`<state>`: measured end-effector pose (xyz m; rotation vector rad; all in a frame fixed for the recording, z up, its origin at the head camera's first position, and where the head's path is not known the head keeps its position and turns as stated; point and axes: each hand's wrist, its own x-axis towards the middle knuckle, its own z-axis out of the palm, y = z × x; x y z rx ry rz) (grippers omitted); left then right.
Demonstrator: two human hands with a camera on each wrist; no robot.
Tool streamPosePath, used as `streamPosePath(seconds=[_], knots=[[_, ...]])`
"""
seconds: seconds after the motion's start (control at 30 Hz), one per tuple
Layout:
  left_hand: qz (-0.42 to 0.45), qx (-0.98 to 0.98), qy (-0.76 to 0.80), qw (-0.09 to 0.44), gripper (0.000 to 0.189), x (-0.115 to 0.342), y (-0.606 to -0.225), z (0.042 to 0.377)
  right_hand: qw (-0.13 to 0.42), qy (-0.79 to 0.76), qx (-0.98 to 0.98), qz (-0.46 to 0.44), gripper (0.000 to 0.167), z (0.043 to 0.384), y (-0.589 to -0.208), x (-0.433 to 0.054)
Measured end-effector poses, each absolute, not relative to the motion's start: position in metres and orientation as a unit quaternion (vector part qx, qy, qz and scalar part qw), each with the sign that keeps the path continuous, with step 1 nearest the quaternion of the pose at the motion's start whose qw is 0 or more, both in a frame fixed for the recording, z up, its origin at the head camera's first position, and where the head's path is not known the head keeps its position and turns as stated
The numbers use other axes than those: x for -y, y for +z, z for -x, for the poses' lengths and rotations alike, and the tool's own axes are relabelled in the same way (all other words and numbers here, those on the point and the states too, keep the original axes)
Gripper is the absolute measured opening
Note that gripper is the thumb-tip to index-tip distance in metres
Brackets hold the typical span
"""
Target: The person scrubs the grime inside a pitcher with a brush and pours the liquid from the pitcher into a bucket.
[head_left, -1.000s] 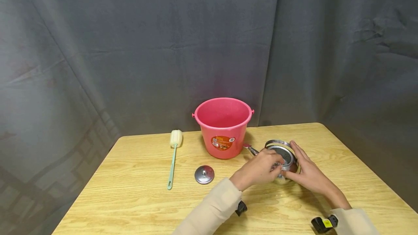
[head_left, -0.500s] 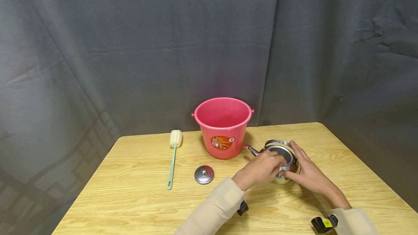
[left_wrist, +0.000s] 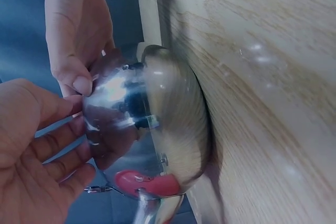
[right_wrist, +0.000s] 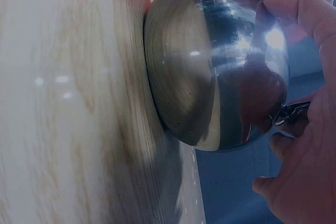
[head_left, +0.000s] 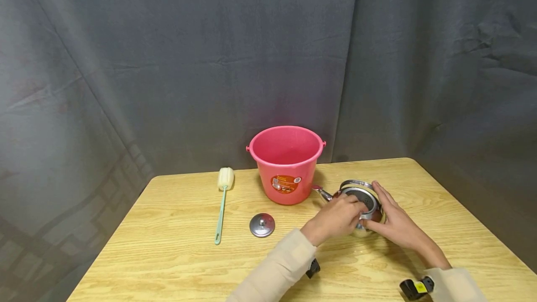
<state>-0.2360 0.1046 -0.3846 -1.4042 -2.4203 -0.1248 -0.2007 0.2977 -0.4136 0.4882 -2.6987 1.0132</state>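
A shiny stainless-steel kettle (head_left: 361, 233) stands on the table with its spout (head_left: 325, 194) to the left. A grey perforated strainer (head_left: 364, 198) shows in its open top. My left hand (head_left: 337, 216) reaches over the rim with bent fingers at the strainer; the left wrist view shows them fanned along the top, fingertips partly hidden, so a pinch cannot be made out. From the right, my right hand (head_left: 396, 223) holds the kettle, thumb at the near rim and fingers on the far side. The metal lid (head_left: 262, 225) lies to the left.
A pink bucket (head_left: 287, 183) stands behind the lid, near the spout. Farther left lies a sponge brush (head_left: 221, 206) with a green handle. Grey curtains (head_left: 209, 69) hang behind the wooden table (head_left: 180, 246).
My left hand has shifted slightly at the kettle's opening, and a shiny edge seen by its fingers one second ago no longer shows. The right hand and the kettle stay in place.
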Motion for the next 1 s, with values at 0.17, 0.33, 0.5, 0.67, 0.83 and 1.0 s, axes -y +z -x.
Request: streamPosePath(seconds=[0.17,0.33,0.5,0.67,0.83,1.0], knots=[[0.492,0.852,-0.041,0.174,0.019,-0.1058,-0.3853,0.2354,0.110,0.343,0.919,-0.163,0.106,0.2007,-0.4138,-0.2979],[0.486,0.856,-0.033,0.174,0.019,-0.1075,-0.3860,0.2353,0.110,0.345,0.918,-0.164,0.106,0.2002,-0.4146,-0.2979],[0.476,0.863,-0.018,0.167,0.019,-0.1105,-0.3883,0.2346,0.113,0.346,0.917,-0.164,0.106,0.1993,-0.4148,-0.2978],[0.472,0.864,0.003,0.176,0.017,-0.1131,-0.3902,0.2342,0.112,0.346,0.917,-0.163,0.107,0.1989,-0.4147,-0.2972],[0.470,0.864,0.015,0.179,0.016,-0.1140,-0.3907,0.2334,0.111,0.347,0.917,-0.162,0.106,0.1988,-0.4137,-0.2968],[0.470,0.863,0.016,0.182,0.017,-0.1140,-0.3903,0.2333,0.113,0.352,0.914,-0.166,0.105,0.1991,-0.4129,-0.2969]])
